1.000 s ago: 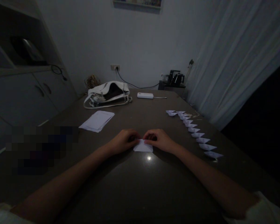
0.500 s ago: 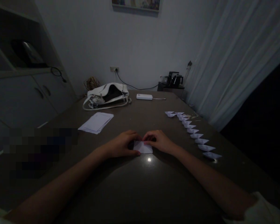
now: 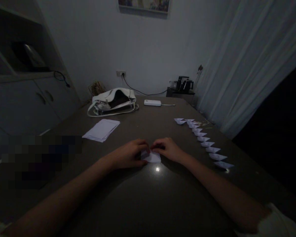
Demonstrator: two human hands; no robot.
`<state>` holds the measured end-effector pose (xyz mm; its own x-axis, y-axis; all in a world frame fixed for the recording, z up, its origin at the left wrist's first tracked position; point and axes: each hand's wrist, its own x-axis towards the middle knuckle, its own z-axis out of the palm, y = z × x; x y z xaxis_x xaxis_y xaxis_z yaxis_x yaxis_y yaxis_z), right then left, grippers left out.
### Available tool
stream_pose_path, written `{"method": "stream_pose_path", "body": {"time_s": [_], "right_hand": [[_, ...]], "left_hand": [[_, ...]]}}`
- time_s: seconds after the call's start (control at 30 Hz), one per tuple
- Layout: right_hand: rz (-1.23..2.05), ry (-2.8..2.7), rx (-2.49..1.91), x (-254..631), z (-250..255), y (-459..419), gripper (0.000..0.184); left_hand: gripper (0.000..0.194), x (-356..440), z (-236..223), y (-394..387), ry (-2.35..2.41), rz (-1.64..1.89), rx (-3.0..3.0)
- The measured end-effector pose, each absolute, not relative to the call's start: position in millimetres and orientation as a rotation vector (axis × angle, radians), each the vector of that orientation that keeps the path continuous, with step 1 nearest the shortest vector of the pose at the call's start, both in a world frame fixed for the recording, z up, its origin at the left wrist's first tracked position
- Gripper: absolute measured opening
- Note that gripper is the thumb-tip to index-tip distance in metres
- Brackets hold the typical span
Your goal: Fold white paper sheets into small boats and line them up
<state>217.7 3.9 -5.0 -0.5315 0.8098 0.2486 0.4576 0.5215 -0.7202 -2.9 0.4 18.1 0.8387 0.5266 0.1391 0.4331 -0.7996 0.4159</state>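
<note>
A small piece of folded white paper lies on the dark table in front of me. My left hand curls round its left side, thumb at the near left corner and fingers over the far edge. From the right, my right hand has its bent fingers on the far edge of the same paper. Both sets of fingertips nearly meet there and partly hide the folds. Off to the right stands a slanting row of several folded paper boats.
A stack of white paper sheets lies to the left, with an open white handbag behind it. Near the far edge rests a white power bank with a short cable. A black kettle stands beyond the table, beside a sheer curtain.
My left fingers have shifted slightly over the paper's far edge, and the left thumb has drawn back a little. The right hand has hardly moved.
</note>
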Motion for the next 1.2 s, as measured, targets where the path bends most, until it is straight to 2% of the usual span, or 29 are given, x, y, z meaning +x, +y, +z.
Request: {"method": "stream_pose_path", "body": {"time_s": [1.2], "right_hand": [[0.772,-2.233,-0.998,220.1,-7.2,4.8,0.015]], "left_hand": [[0.027,-3.2,23.4,0.0,0.771,0.283,2.828]]}}
